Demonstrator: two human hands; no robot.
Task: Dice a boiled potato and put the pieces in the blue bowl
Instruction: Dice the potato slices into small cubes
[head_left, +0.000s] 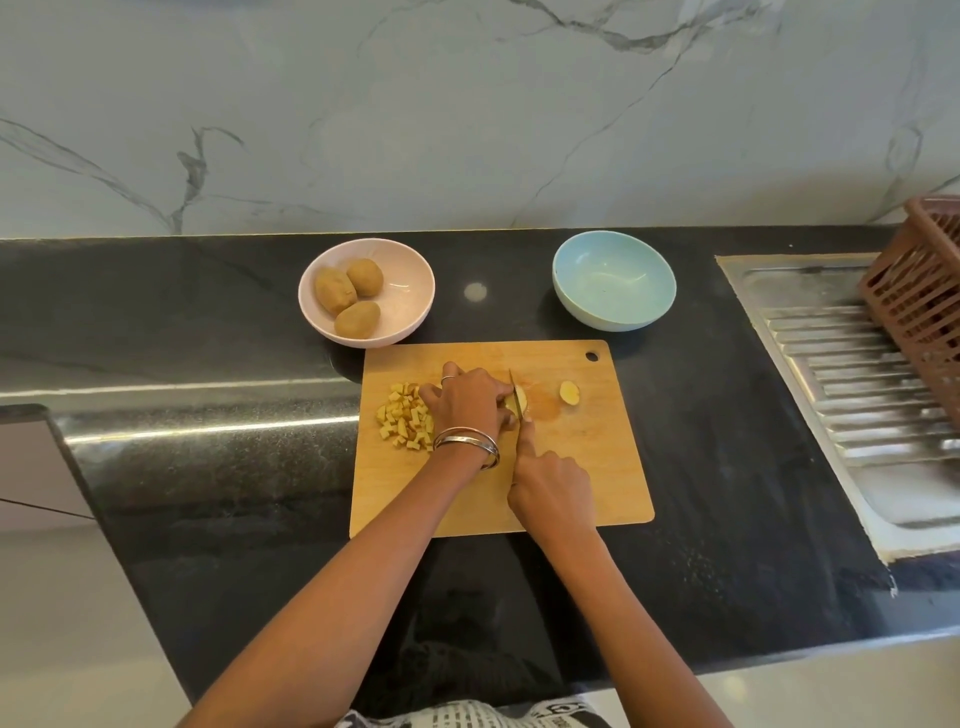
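Black stone counter (218, 467) — pink bowl (410, 312), blue bowl (614, 312), wooden cutting board (597, 467) directly on it.

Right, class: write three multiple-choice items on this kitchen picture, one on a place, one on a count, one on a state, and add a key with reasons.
1. Where does the pile of diced potato lie?
A. in the blue bowl
B. on the cutting board, left of the hands
C. in the sink

2. How many whole potatoes are in the pink bowl?
A. one
B. three
C. five

3. What is in the blue bowl?
A. nothing
B. potato cubes
C. a knife

Key:
1 B: the cubes sit on the cutting board, beside the left hand.
2 B: three whole potatoes show in the pink bowl.
3 A: its inside shows bare; the knife is in the right hand, cutting the potato piece that the left hand holds.
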